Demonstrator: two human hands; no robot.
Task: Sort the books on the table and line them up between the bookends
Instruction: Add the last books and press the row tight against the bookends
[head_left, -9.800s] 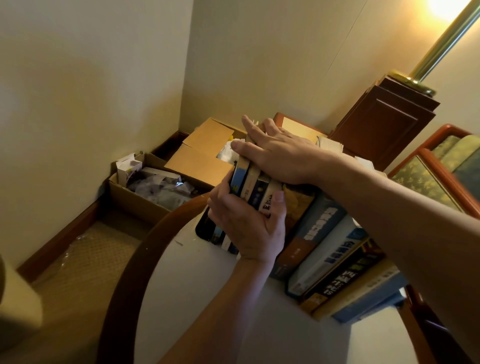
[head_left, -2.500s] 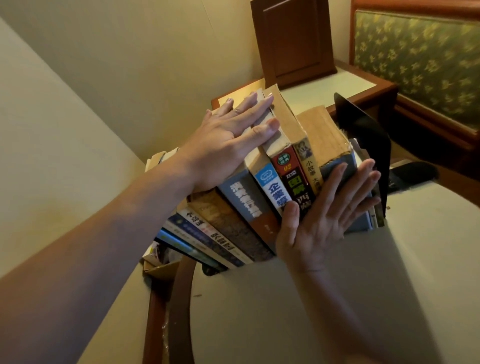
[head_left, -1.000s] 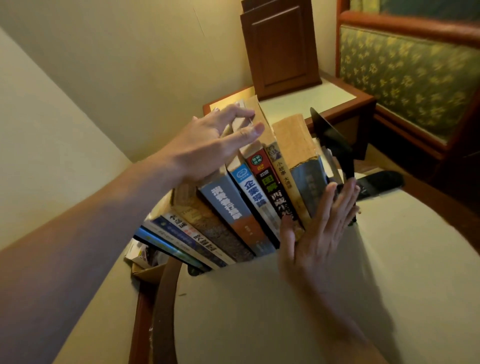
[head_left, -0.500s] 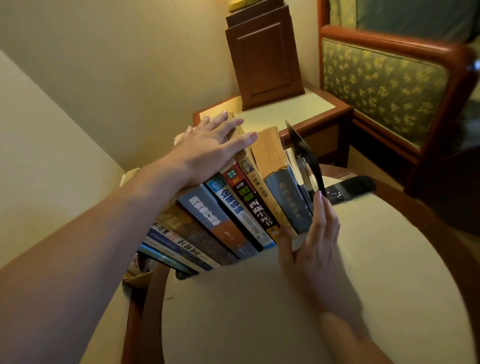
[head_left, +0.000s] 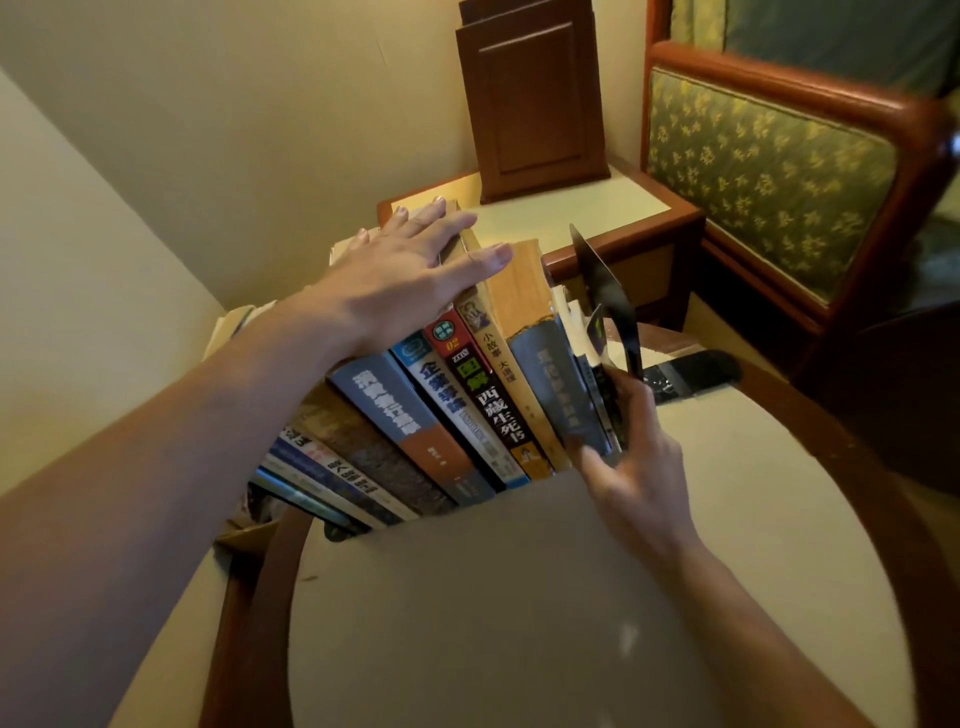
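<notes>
Two grips: left grip (head_left: 410, 280) flat, fingers (head_left: 431, 221) straight, atop the books (head_left: 467, 410); right grip (head_left: 636, 452) pinches thin books (head_left: 597, 400) by bookend (head_left: 605, 280).

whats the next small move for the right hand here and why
Probably press the thin books snug against the grey book, then draw the black bookend in behind them. The right hand pinches those thin books at the row's right end, the left hand lies flat on the book tops, and the row looks slanted rather than upright.
</notes>
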